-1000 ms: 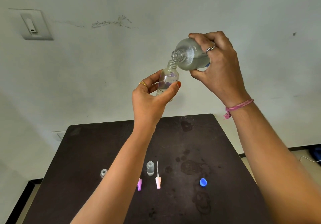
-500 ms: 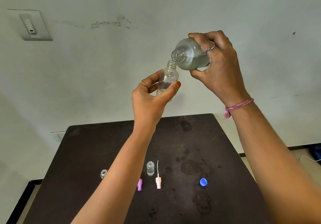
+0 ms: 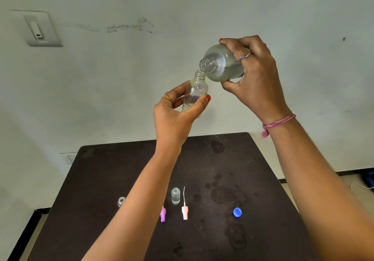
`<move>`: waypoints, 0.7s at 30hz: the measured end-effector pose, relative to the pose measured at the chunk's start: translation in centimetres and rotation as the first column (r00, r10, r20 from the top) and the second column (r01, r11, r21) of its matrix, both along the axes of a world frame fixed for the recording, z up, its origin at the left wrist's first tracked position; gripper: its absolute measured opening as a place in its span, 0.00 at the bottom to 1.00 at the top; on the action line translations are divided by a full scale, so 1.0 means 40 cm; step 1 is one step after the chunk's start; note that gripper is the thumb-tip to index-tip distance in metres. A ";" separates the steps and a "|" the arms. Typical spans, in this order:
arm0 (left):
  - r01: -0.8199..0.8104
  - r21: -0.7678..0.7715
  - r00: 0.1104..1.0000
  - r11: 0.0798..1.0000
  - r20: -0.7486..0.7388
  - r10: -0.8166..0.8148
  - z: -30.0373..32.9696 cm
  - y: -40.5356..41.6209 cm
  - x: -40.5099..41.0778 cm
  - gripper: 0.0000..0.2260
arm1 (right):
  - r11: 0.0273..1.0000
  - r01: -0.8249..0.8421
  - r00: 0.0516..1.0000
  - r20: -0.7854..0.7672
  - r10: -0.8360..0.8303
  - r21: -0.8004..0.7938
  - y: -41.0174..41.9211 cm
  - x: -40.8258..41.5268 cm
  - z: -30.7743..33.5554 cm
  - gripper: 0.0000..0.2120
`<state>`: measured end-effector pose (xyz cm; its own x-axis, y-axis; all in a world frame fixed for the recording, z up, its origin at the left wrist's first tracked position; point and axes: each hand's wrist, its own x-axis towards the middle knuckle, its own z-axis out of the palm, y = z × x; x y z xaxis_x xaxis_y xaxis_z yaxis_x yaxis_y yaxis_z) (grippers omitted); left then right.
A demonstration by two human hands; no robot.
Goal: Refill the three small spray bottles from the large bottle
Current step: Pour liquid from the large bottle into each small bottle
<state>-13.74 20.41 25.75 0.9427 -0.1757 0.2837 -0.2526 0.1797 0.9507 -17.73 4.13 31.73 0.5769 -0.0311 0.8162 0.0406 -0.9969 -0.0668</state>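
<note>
My left hand (image 3: pixel 174 117) grips a small clear spray bottle (image 3: pixel 196 91) upright, raised high above the table. My right hand (image 3: pixel 257 80) holds the large clear bottle (image 3: pixel 220 64) tilted, its open mouth touching the small bottle's neck. A little liquid lies in the small bottle's bottom. On the dark table (image 3: pixel 253 169) stands a second small open bottle (image 3: pixel 175 196). A third small bottle (image 3: pixel 120 201) is partly hidden behind my left forearm.
A pink spray head (image 3: pixel 184 212) with its tube and a purple spray head (image 3: pixel 163 216) lie near the table's middle. The blue cap (image 3: pixel 237 212) lies to the right. Wet stains mark the tabletop. A wall switch (image 3: pixel 36 28) is mounted at upper left.
Both hands and both bottles stay almost where they were. The large bottle remains tipped onto the small bottle's neck.
</note>
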 end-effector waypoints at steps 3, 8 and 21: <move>0.001 -0.003 1.000 1.000 0.000 -0.001 -0.001 0.000 0.001 0.22 | 1.000 0.000 1.000 0.000 0.000 -0.002 0.000 0.000 0.001 0.34; -0.001 -0.005 1.000 1.000 -0.010 0.001 -0.001 0.001 0.003 0.21 | 1.000 0.000 1.000 -0.005 0.000 0.003 0.002 0.003 -0.001 0.33; -0.002 0.002 1.000 1.000 -0.003 0.002 -0.001 0.003 0.006 0.22 | 1.000 0.006 1.000 -0.001 -0.006 -0.007 0.002 0.008 0.000 0.33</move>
